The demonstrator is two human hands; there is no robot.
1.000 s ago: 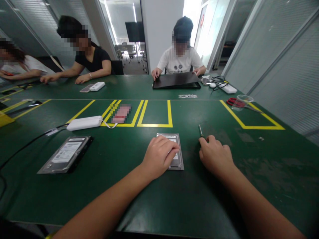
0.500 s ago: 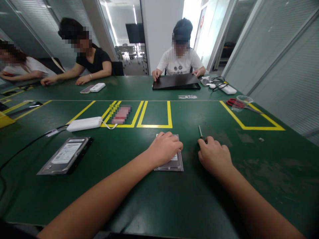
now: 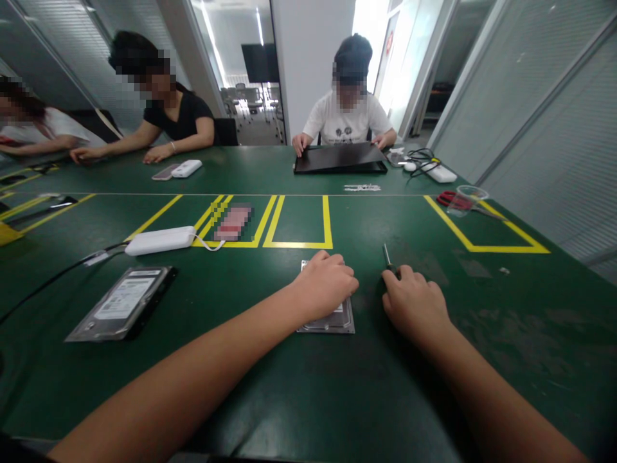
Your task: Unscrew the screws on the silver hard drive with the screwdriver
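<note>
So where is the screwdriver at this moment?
The screwdriver is right of centre in the head view on the green table, its shaft sticking out beyond the right hand, just right of the hard drive under the left hand.

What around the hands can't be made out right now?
Head view only.
1. Drive: label and most of top covered by left hand; grip or mere rest unclear.
2. Screwdriver: handle hidden under right hand; tip too small.
3. Pink item in yellow box: blurred out.

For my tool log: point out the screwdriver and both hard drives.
screwdriver (image 3: 386,254): head view, metal shaft.
centre hard drive (image 3: 330,323): head view, near edge.
left hard drive (image 3: 118,299): head view, white label.
</note>
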